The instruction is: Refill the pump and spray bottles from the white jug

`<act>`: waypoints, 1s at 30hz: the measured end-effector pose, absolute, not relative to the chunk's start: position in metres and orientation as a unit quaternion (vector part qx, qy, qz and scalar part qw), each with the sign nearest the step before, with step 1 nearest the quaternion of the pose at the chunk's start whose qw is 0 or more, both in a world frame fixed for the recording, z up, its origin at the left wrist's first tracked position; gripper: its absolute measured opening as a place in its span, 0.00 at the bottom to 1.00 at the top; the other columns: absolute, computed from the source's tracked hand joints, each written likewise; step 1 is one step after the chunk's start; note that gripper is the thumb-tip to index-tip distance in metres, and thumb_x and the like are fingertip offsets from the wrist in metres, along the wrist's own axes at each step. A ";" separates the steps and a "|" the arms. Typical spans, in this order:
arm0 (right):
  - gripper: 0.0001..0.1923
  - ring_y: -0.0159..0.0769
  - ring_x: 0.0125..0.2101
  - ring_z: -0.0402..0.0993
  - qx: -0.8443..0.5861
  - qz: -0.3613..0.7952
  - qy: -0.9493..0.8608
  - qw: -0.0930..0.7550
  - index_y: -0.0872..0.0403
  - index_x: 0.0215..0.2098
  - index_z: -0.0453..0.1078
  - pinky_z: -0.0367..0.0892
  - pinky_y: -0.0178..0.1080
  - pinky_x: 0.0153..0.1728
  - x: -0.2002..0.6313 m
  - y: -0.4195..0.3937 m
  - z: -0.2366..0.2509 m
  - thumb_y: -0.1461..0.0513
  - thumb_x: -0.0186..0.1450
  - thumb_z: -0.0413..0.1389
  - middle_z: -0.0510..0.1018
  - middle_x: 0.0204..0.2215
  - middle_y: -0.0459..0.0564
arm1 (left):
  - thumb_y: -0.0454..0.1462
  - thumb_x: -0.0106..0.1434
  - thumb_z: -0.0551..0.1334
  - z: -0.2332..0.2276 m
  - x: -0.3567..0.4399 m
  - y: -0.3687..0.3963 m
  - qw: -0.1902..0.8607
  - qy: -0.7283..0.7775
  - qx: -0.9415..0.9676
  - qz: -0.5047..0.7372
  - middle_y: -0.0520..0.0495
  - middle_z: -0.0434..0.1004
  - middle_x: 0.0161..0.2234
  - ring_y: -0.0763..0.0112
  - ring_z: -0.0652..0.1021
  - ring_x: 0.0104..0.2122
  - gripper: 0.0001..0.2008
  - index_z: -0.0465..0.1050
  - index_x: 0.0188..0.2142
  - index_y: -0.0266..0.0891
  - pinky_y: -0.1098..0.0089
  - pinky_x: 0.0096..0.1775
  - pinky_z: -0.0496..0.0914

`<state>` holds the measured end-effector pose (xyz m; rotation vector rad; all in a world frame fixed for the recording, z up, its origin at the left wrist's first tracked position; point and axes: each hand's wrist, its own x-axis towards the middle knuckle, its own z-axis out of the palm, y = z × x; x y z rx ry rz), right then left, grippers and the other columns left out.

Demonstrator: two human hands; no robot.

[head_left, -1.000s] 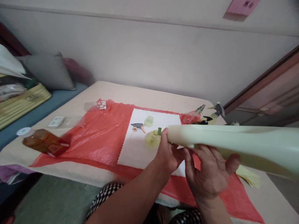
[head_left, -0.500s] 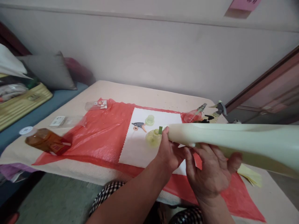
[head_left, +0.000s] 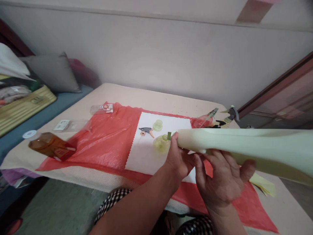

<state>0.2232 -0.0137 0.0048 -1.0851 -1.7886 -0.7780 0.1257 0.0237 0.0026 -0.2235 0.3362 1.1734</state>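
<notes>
A long, smooth pale-green object [head_left: 239, 140] stretches from the middle of the view past the right edge; its kind does not show. My left hand [head_left: 179, 160] is closed round its narrow left end, thumb on top, where a small dark-green tab [head_left: 169, 135] sticks out. Palm up, my right hand [head_left: 220, 176] bears against its underside, fingers curled beneath and partly hidden, thumb apart. Just left of my left hand, a translucent yellow-green round bottle [head_left: 160, 144] is on a white scalloped sheet [head_left: 144, 160]. Behind it are a grey-and-orange spray trigger head [head_left: 146, 131] and a pale-green cup-like piece [head_left: 157, 125].
Red plastic sheeting [head_left: 105, 140] covers part of the table [head_left: 146, 93]. A bottle of amber liquid [head_left: 50, 145] lies at the left, near clear packaging [head_left: 73, 125]. More trigger heads [head_left: 232, 113] are at the back right. Yellow paper [head_left: 264, 184] lies at the right.
The view has shifted slightly, so the table things sit a little further right. Both hands keep nearly the same hold on the pale-green object.
</notes>
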 end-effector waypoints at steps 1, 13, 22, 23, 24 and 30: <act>0.11 0.45 0.43 0.81 -0.437 -0.313 -0.721 0.439 0.54 0.40 0.71 0.54 0.57 0.62 0.223 -0.014 0.005 0.62 0.62 0.66 0.84 0.40 0.52 | 0.55 0.62 0.60 0.004 0.125 0.023 0.813 0.159 -0.107 0.549 0.43 0.74 0.35 0.61 0.77 0.33 0.27 0.74 0.48 0.35 0.58 0.41 0.76; 0.13 0.46 0.42 0.82 -0.424 -0.320 -0.723 0.442 0.54 0.41 0.71 0.56 0.59 0.62 0.221 -0.014 0.006 0.62 0.61 0.67 0.84 0.39 0.52 | 0.55 0.62 0.60 0.003 0.125 0.022 0.814 0.147 -0.100 0.553 0.43 0.75 0.35 0.60 0.78 0.33 0.27 0.74 0.48 0.35 0.58 0.39 0.76; 0.15 0.47 0.45 0.82 -0.425 -0.306 -0.733 0.435 0.54 0.45 0.71 0.52 0.61 0.64 0.220 -0.014 0.006 0.62 0.61 0.66 0.84 0.42 0.53 | 0.56 0.62 0.57 0.005 0.124 0.022 0.815 0.156 -0.100 0.548 0.42 0.75 0.34 0.56 0.78 0.35 0.27 0.74 0.47 0.36 0.58 0.40 0.76; 0.15 0.47 0.45 0.82 -0.424 -0.308 -0.732 0.435 0.54 0.45 0.71 0.53 0.60 0.64 0.220 -0.014 0.006 0.62 0.61 0.66 0.84 0.42 0.53 | 0.56 0.62 0.57 0.004 0.124 0.022 0.815 0.156 -0.100 0.549 0.42 0.75 0.34 0.56 0.78 0.35 0.27 0.75 0.46 0.36 0.58 0.40 0.76; 0.15 0.47 0.45 0.81 -0.424 -0.310 -0.732 0.434 0.54 0.44 0.71 0.53 0.60 0.64 0.220 -0.014 0.006 0.61 0.61 0.66 0.84 0.42 0.54 | 0.56 0.62 0.57 0.004 0.124 0.022 0.815 0.155 -0.099 0.549 0.42 0.75 0.34 0.57 0.78 0.34 0.28 0.75 0.46 0.35 0.58 0.40 0.75; 0.18 0.48 0.49 0.80 -0.415 -0.314 -0.742 0.423 0.57 0.45 0.71 0.51 0.56 0.66 0.221 -0.014 0.004 0.62 0.59 0.68 0.84 0.44 0.58 | 0.57 0.62 0.57 -0.002 0.126 0.023 0.817 0.131 -0.081 0.556 0.42 0.77 0.36 0.59 0.77 0.32 0.29 0.76 0.47 0.35 0.59 0.40 0.75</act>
